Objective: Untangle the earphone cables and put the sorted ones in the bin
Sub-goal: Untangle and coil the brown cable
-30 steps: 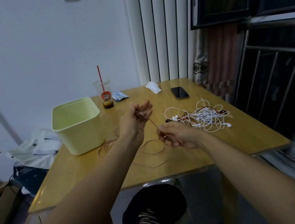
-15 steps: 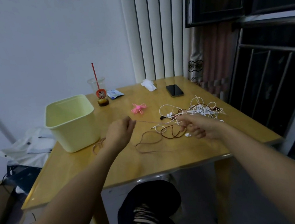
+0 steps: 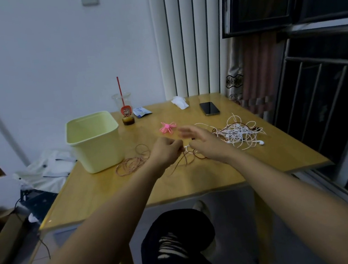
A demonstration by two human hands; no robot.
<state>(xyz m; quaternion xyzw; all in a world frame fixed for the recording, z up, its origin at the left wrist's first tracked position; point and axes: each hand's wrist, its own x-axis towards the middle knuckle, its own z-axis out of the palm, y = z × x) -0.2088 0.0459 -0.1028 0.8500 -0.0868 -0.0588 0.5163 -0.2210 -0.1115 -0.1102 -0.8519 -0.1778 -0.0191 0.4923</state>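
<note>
Left hand (image 3: 166,150) fingers pinched brown earphone cable (image 3: 184,160) above desk (image 3: 197,184); right hand (image 3: 203,142) fingers released, blurred, beside white earphone tangle (image 3: 240,133).

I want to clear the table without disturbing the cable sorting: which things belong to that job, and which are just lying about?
Job: bin, white tangle, brown cable in left hand, coil by bin.
Lying about: cup, packet, tissue, phone; pink bundle unclear.
</note>
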